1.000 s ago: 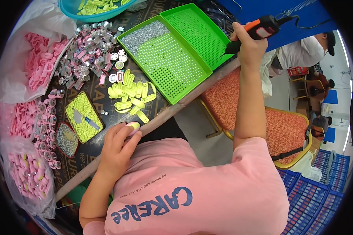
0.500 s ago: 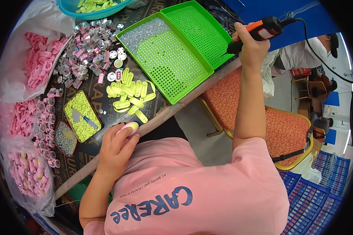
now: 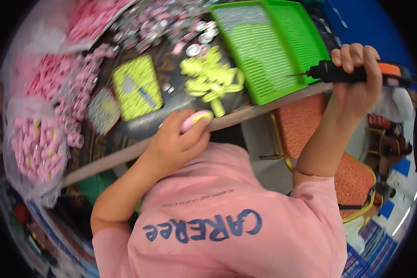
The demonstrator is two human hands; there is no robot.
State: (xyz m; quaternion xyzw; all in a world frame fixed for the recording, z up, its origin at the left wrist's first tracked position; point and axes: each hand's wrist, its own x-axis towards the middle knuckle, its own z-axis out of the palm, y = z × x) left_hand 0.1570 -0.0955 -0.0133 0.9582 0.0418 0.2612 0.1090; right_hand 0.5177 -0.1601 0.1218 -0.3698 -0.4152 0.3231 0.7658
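Observation:
At the table's near edge, my left hand [image 3: 178,136] is closed round a small pink-and-yellow plastic casing [image 3: 195,121], its yellow end showing past the fingers. My right hand [image 3: 356,78] grips a black-and-orange electric screwdriver [image 3: 326,72] at the right. The tool lies nearly level, its thin bit pointing left over the green perforated tray [image 3: 275,88]. That tray holds many small silver screws at its far end. Beyond my left hand is a loose pile of yellow-green plastic parts [image 3: 211,76].
A yellow tray of tiny parts [image 3: 139,104] has a blue-handled tool on it. Beside it sits a small dish of screws [image 3: 102,113]. Pink pieces fill bags [image 3: 37,143] at the left; a heap of metal-and-pink parts [image 3: 157,25] lies behind. An orange chair [image 3: 301,125] stands at the right.
The whole view has shifted, with some blur. My right hand has turned the electric screwdriver so its bit now points left over the tray. My left hand still holds the casing.

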